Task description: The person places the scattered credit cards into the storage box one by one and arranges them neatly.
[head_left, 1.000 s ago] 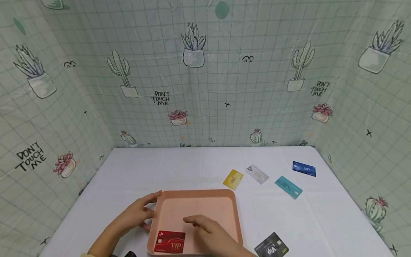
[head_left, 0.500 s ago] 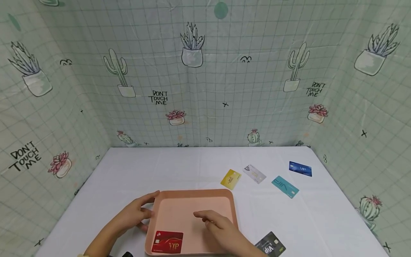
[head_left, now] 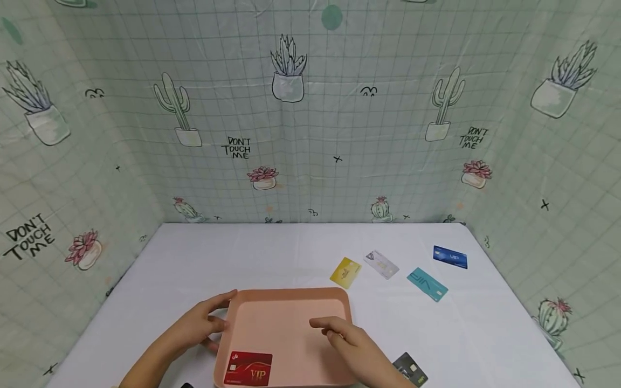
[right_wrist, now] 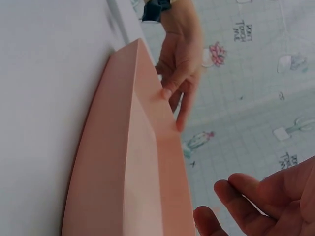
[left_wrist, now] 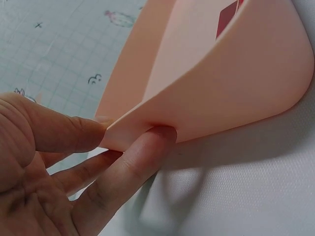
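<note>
Near the far right corner of the desk (head_left: 252, 253) lies the blue card (head_left: 450, 257), the teal card (head_left: 427, 284) nearer. The pale card (head_left: 381, 264) and yellow card (head_left: 346, 272) lie beyond the tray's far right corner; the right forearm partly covers the black card (head_left: 414, 371). The red card (head_left: 248, 368) sits in the near left corner of the tray (head_left: 271, 328). Fingers spread, the left hand (head_left: 196, 323) touches the tray's far left corner. The right hand (head_left: 346, 342) hovers over its right side, loosely bent, holding nothing; it has moved rightward, covering more of the black card.
</note>
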The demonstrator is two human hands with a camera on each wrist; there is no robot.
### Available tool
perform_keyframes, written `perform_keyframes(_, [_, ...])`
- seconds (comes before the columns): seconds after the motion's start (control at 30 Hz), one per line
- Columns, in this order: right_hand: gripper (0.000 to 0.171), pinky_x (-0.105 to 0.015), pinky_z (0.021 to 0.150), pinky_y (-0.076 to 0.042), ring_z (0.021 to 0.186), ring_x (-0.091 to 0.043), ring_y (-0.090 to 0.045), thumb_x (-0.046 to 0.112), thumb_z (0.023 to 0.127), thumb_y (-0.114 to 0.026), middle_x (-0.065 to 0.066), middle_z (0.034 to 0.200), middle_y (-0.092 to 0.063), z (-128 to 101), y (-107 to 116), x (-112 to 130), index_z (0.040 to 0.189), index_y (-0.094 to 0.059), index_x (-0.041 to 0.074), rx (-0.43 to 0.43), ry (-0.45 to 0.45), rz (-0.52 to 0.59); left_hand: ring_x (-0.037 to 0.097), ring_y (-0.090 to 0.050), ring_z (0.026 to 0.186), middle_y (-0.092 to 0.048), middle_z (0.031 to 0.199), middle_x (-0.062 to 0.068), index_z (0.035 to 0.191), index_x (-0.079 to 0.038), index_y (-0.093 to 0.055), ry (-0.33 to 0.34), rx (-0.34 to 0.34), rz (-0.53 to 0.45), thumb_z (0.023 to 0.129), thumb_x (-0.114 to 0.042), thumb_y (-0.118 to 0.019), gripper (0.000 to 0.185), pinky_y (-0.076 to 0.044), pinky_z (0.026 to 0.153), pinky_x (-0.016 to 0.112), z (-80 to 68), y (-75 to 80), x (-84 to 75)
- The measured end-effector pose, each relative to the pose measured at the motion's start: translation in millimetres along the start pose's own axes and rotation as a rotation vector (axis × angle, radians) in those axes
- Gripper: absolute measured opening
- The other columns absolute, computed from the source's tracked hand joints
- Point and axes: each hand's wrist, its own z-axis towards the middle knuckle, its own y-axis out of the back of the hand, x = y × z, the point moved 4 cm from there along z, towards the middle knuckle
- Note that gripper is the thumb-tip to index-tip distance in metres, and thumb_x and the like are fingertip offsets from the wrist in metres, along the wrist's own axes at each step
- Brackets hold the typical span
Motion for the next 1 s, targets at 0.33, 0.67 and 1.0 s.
perform_keyframes(0.33, [0.036,-0.020,0.097,-0.049,0.127,-0.035,-0.057,0.017,0.109,-0.044,-0.006,0.139,-0.066,-8,15,-13,0.135,-0.066,0.009,-0.025,-0.058,0.018,0.024,-0.068,0.090,-0.039,0.152,0.037,0.160,0.000,-0.033,-0.031,0.021,-0.004,0.087,0.005,-0.062,0.078,-0.063,0.061,0.045,-3.3,2.4,-0.7])
perform_keyframes(0.67, [0.036,-0.050,0.104,-0.053,0.121,-0.032,-0.061,0.019,0.109,-0.047,-0.015,0.138,-0.066,-16,36,-29,0.135,-0.065,0.001,-0.025,-0.140,0.118,0.024,-0.067,0.087,-0.040,0.151,0.036,0.159,0.000,-0.034,-0.024,0.021,-0.010,0.088,0.005,-0.062,0.077,-0.063,0.061,0.044,-2.8,0.9,-1.9])
perform_keyframes(1.0, [0.038,-0.044,0.098,-0.057,0.113,-0.026,-0.064,0.024,0.108,-0.051,-0.017,0.134,-0.067,-31,51,-53,0.132,-0.065,-0.001,-0.068,-0.231,0.132,0.023,-0.066,0.087,-0.041,0.150,0.036,0.159,0.000,-0.036,-0.023,0.004,0.003,0.087,0.004,-0.062,0.076,-0.063,0.062,0.044,-4.0,0.5,-5.5])
